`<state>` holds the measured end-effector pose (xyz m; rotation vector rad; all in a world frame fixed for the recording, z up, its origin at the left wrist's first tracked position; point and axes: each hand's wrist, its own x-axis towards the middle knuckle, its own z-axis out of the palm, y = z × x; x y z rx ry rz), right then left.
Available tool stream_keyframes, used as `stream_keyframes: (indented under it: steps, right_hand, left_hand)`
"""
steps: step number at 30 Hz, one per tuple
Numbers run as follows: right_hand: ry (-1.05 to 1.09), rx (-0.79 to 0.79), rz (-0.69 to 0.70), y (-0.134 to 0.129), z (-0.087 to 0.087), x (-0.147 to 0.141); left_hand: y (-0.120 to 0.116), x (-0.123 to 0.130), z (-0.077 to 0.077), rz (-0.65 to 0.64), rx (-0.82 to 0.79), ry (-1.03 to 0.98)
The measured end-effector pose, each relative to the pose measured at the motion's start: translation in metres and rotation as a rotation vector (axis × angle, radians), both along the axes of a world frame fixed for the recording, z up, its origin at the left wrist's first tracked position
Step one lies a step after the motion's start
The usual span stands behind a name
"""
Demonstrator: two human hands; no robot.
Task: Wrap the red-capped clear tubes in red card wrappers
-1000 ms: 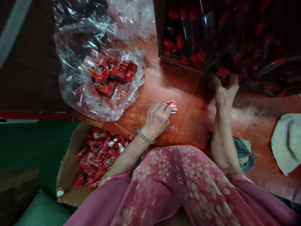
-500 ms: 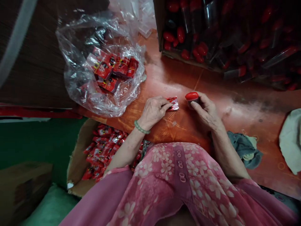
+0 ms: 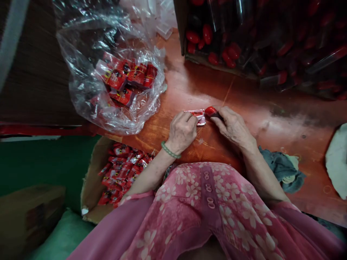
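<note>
The red-ended container (image 3: 210, 111) is gripped by the right hand (image 3: 234, 128), thumb and fingers closed round its dark part, so that the red end is exposed and turned toward the other hand; the small glossy wrapper (image 3: 200, 118) is covered at one end by the bent fingers of the left hand (image 3: 183, 130), apparently so that it is steadied flat on the tabletop (image 3: 189, 83), with its far end bared; whether it is pinched or only pressed cannot be told, as the thumb is hidden; the red end is seen just beside the bared end, though contact cannot be made out.

Beyond the hands, red printed packs (image 3: 116, 77) are held in a crumpled clear bag (image 3: 150, 117), its mouth spread open, seemingly for easy reach; many small red packets (image 3: 121, 169) are heaped in an open cardboard carton (image 3: 90, 184), set low beside the left forearm; clear tubes with red ends (image 3: 271, 80) are jumbled in a dark box (image 3: 183, 36) beyond the right hand, its depths too dim to be read; a bunched grey-green cloth (image 3: 282, 169) is seen beside the right forearm.
</note>
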<state>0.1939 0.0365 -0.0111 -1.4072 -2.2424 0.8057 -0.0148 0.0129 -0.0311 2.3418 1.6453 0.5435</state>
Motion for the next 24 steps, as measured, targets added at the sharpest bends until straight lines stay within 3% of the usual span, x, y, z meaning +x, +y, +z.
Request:
stream_keyframes:
  steps: [6, 13, 17, 21, 24]
  right_hand:
    - [0.097, 0.054, -0.003, -0.002, 0.005, 0.006]
    - [-0.201, 0.039, 0.043, -0.005, 0.002, -0.012]
    - [-0.214, 0.046, 0.018, -0.003, -0.001, -0.008]
    - [-0.081, 0.035, -0.009, -0.005, 0.003, 0.004]
    - [0.117, 0.053, -0.047, -0.008, 0.014, 0.010]
  left_hand:
    - [0.006, -0.010, -0.006, -0.030, 0.021, -0.141]
    - [0.018, -0.020, 0.013, -0.068, -0.255, -0.306]
    - [0.025, -0.023, 0.015, -0.032, -0.346, -0.395]
    - [0.024, -0.024, 0.016, 0.103, -0.231, -0.532]
    - [0.017, -0.025, 0.024, 0.122, -0.121, -0.577]
